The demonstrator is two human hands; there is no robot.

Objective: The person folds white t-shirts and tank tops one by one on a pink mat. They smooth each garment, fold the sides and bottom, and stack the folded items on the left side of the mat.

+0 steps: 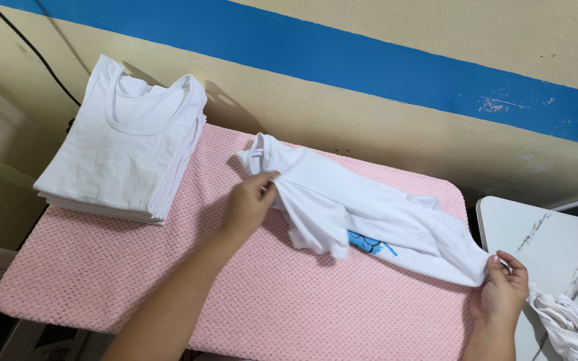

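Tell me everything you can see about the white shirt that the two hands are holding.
The white shirt looks like soft knit cotton, with a ribbed neckband at its far left end and a blue print partly showing underneath. It is bunched lengthwise and stretched across the pink padded board. The left hand pinches it near the collar; the right hand grips the opposite end at the board's right edge.

No packages, labels, signs or screens appear anywhere in view.
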